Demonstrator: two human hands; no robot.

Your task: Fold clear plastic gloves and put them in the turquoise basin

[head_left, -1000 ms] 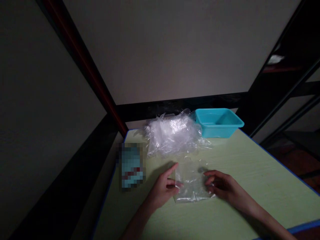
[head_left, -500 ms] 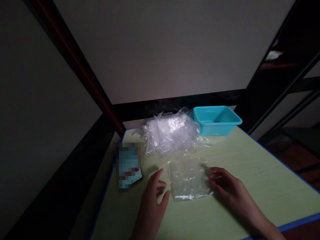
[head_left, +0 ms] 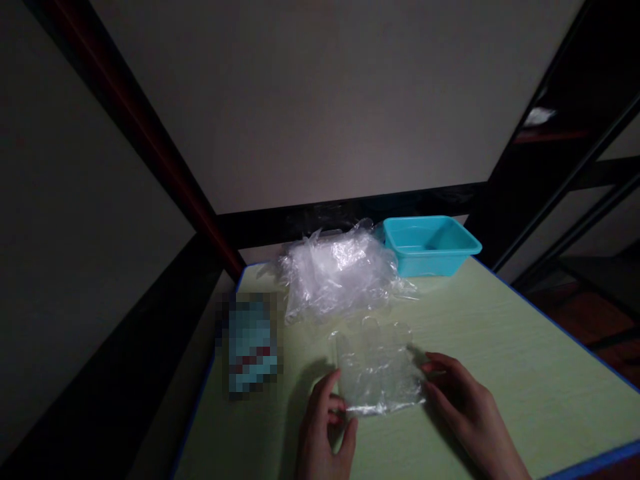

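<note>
pale green counter [head_left: 520, 360], edged in blue, carries everything. a heap of clear plastic [head_left: 340, 273] lies at its far side, with a turquoise tub [head_left: 430, 262] just beside it. nearer lies a flat clear glove [head_left: 380, 373]. the right hand [head_left: 467, 407] curls narrowly at the glove's right edge; whether it grips, i cannot tell. the left hand [head_left: 325, 433] is wide, by the lower left corner. a pixelated object [head_left: 251, 347] lies left.

Glossy plastic glove [head_left: 377, 379], smooth plastic basin [head_left: 429, 265]
</note>
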